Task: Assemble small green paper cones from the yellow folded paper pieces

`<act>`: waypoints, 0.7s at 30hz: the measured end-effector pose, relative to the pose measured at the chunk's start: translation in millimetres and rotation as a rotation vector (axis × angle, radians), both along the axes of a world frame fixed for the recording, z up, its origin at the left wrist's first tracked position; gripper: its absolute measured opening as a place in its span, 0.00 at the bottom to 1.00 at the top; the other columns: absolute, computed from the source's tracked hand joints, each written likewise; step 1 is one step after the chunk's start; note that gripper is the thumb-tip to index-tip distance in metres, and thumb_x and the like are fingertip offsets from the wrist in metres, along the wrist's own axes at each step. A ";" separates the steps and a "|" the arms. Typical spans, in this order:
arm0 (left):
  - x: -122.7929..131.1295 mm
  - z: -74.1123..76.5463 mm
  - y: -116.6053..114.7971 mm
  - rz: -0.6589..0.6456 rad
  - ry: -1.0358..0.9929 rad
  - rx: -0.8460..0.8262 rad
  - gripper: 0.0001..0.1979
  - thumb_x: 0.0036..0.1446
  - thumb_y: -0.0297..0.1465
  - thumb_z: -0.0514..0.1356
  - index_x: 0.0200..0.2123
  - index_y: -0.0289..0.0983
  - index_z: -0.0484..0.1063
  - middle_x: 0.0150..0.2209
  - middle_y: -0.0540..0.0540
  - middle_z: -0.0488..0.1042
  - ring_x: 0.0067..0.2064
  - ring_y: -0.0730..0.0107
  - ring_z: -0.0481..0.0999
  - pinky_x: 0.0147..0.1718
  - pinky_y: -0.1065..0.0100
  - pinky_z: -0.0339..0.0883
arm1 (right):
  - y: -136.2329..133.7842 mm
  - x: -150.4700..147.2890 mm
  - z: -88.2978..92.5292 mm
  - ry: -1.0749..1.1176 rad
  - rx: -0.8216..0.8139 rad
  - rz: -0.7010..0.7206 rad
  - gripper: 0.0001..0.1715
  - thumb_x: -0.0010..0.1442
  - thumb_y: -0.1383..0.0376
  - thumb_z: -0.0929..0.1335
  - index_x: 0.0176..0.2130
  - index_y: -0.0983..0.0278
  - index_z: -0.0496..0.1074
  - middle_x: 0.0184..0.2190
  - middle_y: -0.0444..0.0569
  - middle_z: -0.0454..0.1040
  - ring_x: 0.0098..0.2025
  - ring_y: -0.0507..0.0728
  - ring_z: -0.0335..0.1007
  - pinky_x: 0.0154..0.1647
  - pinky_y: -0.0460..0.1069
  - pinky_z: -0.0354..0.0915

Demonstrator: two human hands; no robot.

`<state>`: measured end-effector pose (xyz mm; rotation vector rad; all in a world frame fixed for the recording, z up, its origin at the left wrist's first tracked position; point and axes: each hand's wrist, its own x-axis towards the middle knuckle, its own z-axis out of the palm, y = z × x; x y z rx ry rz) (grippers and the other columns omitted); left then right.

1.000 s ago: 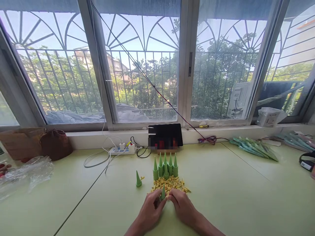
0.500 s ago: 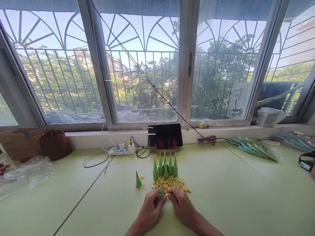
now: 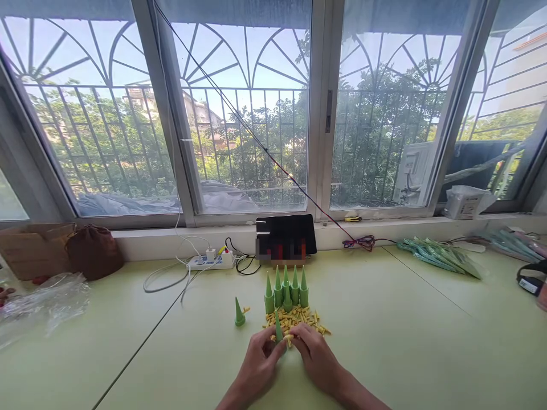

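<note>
Near the table's front, my left hand is closed around a green plastic cone whose tip points up. My right hand pinches a small yellow peg against the side of that cone; whether it sits in the cone I cannot tell. Just beyond my hands lies a heap of yellow pegs. Several green cones stand upright in a cluster behind the heap. To the left a single green cone stands apart, with a yellow peg sticking out of its side.
A black tablet leans at the back, below the window. Left of it are a white power strip with cables, a brown pouch and clear plastic wrap. Packed green bags lie at the back right of the table.
The cone in my left hand has shifted slightly left and up and leans a little. The yellow peg by my right fingertips shows more clearly at its side.
</note>
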<state>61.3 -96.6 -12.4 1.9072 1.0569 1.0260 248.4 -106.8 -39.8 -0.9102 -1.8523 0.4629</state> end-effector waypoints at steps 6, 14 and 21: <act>-1.1 -2.1 0.5 -0.023 0.004 -0.008 0.21 0.65 0.47 0.58 0.33 0.34 0.72 0.25 0.53 0.56 0.25 0.74 0.53 0.24 0.71 0.47 | 0.6 -0.3 -1.9 0.012 0.015 -0.003 0.14 0.75 0.62 0.60 0.41 0.61 0.73 0.36 0.49 0.76 0.38 0.57 0.73 0.39 0.48 0.67; -3.9 -5.6 0.7 -0.008 0.032 0.019 0.18 0.65 0.45 0.58 0.35 0.35 0.73 0.25 0.53 0.59 0.26 0.74 0.57 0.25 0.72 0.50 | 0.1 0.0 -2.6 0.003 -0.027 -0.001 0.17 0.75 0.61 0.60 0.39 0.61 0.74 0.34 0.48 0.76 0.35 0.57 0.73 0.37 0.48 0.67; -5.3 -6.7 -1.1 0.018 0.049 0.093 0.17 0.65 0.43 0.59 0.30 0.36 0.71 0.24 0.54 0.55 0.25 0.75 0.55 0.25 0.72 0.50 | 0.1 0.1 -3.7 -0.018 -0.044 -0.027 0.19 0.75 0.59 0.59 0.36 0.61 0.72 0.32 0.47 0.76 0.33 0.56 0.72 0.35 0.47 0.65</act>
